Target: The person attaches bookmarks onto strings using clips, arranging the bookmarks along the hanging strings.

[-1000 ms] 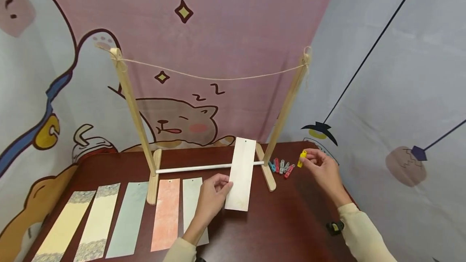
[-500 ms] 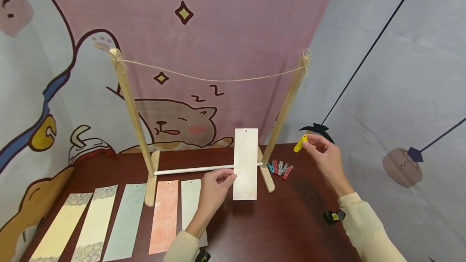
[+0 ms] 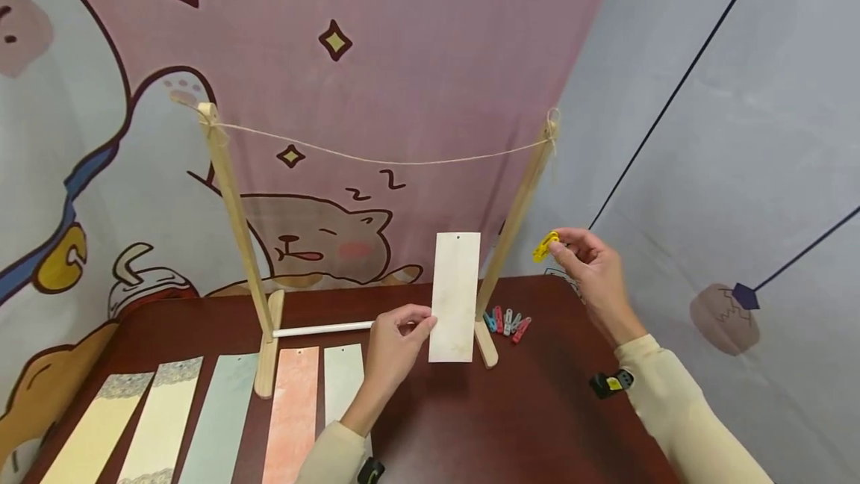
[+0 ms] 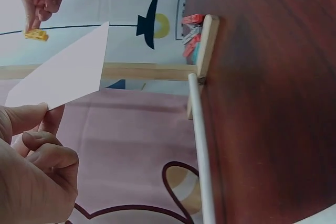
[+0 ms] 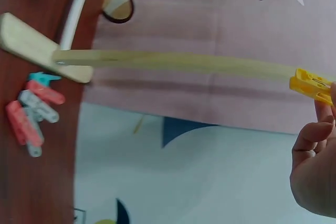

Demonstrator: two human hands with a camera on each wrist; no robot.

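My left hand [image 3: 392, 346] pinches the left edge of a cream paper strip [image 3: 455, 297], held upright above the table with its small punched hole at the top. In the left wrist view the same strip [image 4: 68, 69] juts out from between thumb and finger. Over to the right, my right hand [image 3: 593, 275] pinches a yellow clothespin [image 3: 546, 246] between thumb and fingers. The right wrist view shows that clothespin [image 5: 311, 84] close up, in front of the wooden post. Above both hands a thin string [image 3: 403, 163] sags between the two posts of a wooden stand [image 3: 513, 222].
Several paper strips lie in a row at the left, among them an orange one [image 3: 292, 409] and a blue-grey one [image 3: 218, 417]. Several red, grey and blue clothespins [image 3: 508, 321] lie beside the stand's right foot [image 3: 485, 346]. A white rod [image 3: 322, 329] runs low between the posts.
The left hand has raised the cream strip and brought it more upright, off the table. The right hand has lifted the yellow clothespin up and slightly left, tilting it.
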